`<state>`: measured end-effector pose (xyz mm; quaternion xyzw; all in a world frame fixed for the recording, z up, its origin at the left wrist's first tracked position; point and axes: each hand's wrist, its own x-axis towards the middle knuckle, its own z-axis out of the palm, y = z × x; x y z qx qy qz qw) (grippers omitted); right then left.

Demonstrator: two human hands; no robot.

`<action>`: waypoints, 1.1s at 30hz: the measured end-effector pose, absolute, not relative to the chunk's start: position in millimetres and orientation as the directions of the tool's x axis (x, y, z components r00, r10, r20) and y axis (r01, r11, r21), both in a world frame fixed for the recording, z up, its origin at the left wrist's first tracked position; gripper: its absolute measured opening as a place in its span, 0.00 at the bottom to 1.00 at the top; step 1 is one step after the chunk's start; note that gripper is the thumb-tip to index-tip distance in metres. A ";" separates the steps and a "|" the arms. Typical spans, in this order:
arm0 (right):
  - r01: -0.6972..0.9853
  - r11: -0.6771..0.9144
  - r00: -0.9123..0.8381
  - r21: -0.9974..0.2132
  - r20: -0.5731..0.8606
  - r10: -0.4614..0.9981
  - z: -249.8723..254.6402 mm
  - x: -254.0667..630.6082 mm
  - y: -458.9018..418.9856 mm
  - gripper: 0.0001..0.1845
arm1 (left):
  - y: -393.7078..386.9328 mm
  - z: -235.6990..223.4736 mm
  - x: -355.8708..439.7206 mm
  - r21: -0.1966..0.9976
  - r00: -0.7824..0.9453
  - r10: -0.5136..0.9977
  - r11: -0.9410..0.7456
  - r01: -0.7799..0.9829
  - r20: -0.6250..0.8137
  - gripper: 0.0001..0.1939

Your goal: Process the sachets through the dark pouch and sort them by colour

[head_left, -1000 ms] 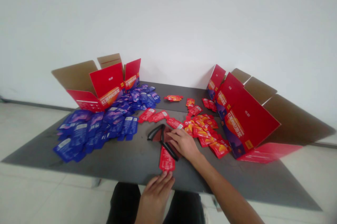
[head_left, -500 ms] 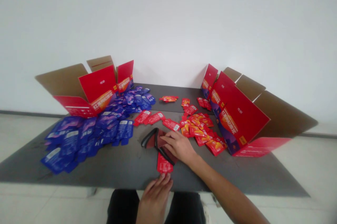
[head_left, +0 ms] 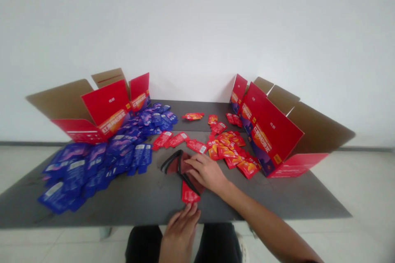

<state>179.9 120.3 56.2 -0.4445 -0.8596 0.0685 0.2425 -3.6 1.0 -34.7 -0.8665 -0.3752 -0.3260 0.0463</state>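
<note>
The right hand [head_left: 207, 171] is bending its fingers over the brown piece [head_left: 185, 163], a limp-looking thing with black edges; whether it is pinching or only pressing, I cannot tell. The left hand [head_left: 181, 230] is lying on the near side of the brown piece, fingers outstretched, their tips touching the near end of a red sachet [head_left: 190, 195]. The two hands are staying apart from each other. That sachet is lying partly under the brown piece, its near end showing.

Just beyond the brown piece, three red packs [head_left: 176, 140] are lying in a loose row. To its right, an orange-and-red pile [head_left: 231, 150] is spreading toward the right box [head_left: 268, 131], while a few more small packs [head_left: 193, 116] are lying farther beyond. To its left, a blue pile [head_left: 101, 160] is sprawling before the left box [head_left: 106, 102]. Both boxes are standing with flaps open on the grey table [head_left: 138, 201].
</note>
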 end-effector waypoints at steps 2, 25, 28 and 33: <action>0.676 0.643 -0.551 -0.360 0.334 0.765 58.1 179.6 96.5 0.18 | -2.0 -35.2 -1.4 0.228 0.468 0.665 -0.686 0.691 0.582 0.17; 0.687 0.627 -0.537 -0.368 0.324 0.779 25.9 188.3 132.5 0.16 | -3.3 -21.2 1.8 0.352 0.434 0.735 -0.648 0.675 0.521 0.18; 0.724 0.603 -0.501 -0.336 0.346 0.793 36.6 188.3 154.1 0.16 | -2.8 -20.6 1.4 0.349 0.437 0.733 -0.650 0.675 0.520 0.17; 0.656 0.664 -0.604 -0.359 0.277 0.747 44.6 184.2 96.1 0.19 | -6.5 -18.9 6.1 0.408 0.386 0.780 -0.598 0.690 0.493 0.16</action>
